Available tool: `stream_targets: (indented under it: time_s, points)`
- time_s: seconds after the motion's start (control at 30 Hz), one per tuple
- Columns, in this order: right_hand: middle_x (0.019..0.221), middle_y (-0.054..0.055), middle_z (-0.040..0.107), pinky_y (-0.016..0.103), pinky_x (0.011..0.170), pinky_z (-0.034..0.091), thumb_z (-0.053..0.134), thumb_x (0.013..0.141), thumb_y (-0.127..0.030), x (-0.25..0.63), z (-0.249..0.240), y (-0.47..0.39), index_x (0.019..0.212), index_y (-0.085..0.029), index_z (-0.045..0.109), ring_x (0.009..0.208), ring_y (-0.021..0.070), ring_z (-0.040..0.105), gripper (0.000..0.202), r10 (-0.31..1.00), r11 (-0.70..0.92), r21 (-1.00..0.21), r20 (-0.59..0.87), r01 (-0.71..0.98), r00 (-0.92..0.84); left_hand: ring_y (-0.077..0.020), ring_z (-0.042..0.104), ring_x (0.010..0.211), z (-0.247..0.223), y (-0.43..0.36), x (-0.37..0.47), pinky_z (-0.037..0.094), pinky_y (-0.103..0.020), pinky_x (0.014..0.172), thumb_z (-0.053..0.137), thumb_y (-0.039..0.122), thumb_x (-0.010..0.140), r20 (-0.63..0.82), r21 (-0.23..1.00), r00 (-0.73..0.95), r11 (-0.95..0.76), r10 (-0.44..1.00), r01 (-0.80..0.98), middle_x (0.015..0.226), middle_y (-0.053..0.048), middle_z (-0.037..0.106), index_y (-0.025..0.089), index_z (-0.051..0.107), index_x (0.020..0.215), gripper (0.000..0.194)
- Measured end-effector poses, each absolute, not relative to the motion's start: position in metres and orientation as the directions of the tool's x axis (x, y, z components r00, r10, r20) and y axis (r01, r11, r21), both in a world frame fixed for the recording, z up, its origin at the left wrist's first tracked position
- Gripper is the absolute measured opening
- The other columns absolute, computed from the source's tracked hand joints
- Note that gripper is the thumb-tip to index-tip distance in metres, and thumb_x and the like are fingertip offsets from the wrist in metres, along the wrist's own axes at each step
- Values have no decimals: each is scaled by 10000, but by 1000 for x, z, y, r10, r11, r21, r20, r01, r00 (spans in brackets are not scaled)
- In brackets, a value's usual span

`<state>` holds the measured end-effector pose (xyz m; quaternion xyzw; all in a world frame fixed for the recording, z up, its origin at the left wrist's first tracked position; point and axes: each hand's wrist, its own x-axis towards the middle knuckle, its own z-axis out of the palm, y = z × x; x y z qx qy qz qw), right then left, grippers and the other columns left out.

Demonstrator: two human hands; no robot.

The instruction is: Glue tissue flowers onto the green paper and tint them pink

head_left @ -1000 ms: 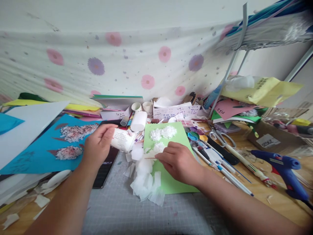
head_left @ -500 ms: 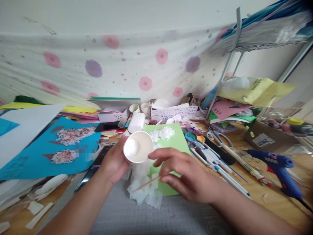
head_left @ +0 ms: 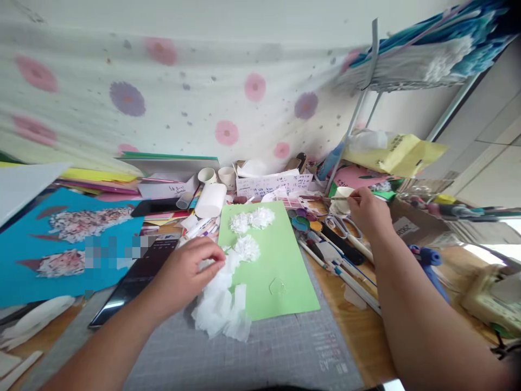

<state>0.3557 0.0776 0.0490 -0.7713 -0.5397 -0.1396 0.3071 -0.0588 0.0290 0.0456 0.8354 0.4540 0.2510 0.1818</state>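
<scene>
Light-green paper sheet (head_left: 291,255) lies between two parted hands

The sheet rests on a grey gridded cutting mat (head_left: 301,350), with three ruffled white paper flowers (head_left: 247,248) grouped on its upper left part and a faint, clear ring-shaped mark (head_left: 278,287) lower down. The left hand (head_left: 191,271) hovers at the sheet's left edge, thumb and index tips close to each other; whether anything sits between them, I cannot tell. Just beside and below those fingertips, crumpled strips of thin white tissue (head_left: 217,309) overlap the sheet's lower left side.

Well apart from it, the right hand (head_left: 366,209) reaches beyond the sheet's upper right corner, pinching a thin stick (head_left: 334,199) at a small white paper cup (head_left: 342,206). Silver scissors (head_left: 355,231) lie near the cup. Pens (head_left: 340,271) run along the sheet's right side, while a dark phone (head_left: 136,279) lies left of it, near a blue sheet (head_left: 28,282) bearing pink-and-white shredded-paper shapes (head_left: 61,264).
</scene>
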Motion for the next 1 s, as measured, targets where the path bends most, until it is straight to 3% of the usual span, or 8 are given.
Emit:
stream_targets:
  time_s: [0.1,0.23,0.33,0.43,0.57,0.73,0.87,1.0]
  points:
    - [823,103,658,322,605,395,540,762,-266,360,42,80,796,-183,606,678,238,585,111,687,-160,-376,621,913,377,-208,549,918,43,19,-46,417,-326,800,588,241,825,139,415,678,-664,722,622,940,-20,627,223,642,862,67]
    - [844,77,639,338,659,459,535,808,-357,329,48,73,844,-183,595,689,207,598,187,522,108,-514,758,851,391,-216,529,968,39,8,-33,376,-354,851,637,141,774,26,294,762,-733,648,613,1015,-4,634,266,646,988,249]
    - [694,18,619,294,567,453,604,786,-353,289,53,61,822,-198,575,586,165,571,161,716,382,-684,644,621,269,-218,528,995,37,7,-31,336,-374,886,609,65,743,-2,264,767,-739,642,620,1023,5,637,287,640,1031,365]
    - [800,35,658,277,600,459,663,740,-238,252,51,49,723,-189,552,669,150,598,122,844,518,-798,535,307,-34,-220,541,979,35,9,-32,318,-380,877,620,88,754,-33,259,745,-714,666,650,999,-11,635,264,628,1050,344]
    - [807,46,697,282,635,468,669,743,-172,226,45,38,705,-179,551,717,152,632,125,879,439,-897,418,50,-230,-202,563,891,35,13,-33,303,-360,820,603,170,826,-77,253,732,-697,677,671,853,6,635,229,645,889,96]
    - [728,38,694,305,638,506,692,767,-213,215,43,32,751,-169,590,655,152,655,112,841,320,-932,362,-170,-402,-157,572,818,38,19,-35,285,-335,802,545,218,880,-37,322,703,-657,710,681,787,42,640,214,614,795,109]
    - [750,40,669,286,658,493,680,787,-222,204,42,27,741,-162,571,683,137,632,132,794,256,-961,270,-103,-545,-145,559,754,40,22,-42,286,-338,791,540,210,869,-28,301,675,-637,738,709,720,53,614,198,584,746,131]
    - [782,48,637,277,675,464,639,808,-208,195,39,24,743,-151,572,706,129,588,109,780,290,-952,179,93,-599,-201,538,912,44,15,-44,275,-378,818,603,151,795,41,201,656,-649,754,734,921,4,599,224,608,876,110]
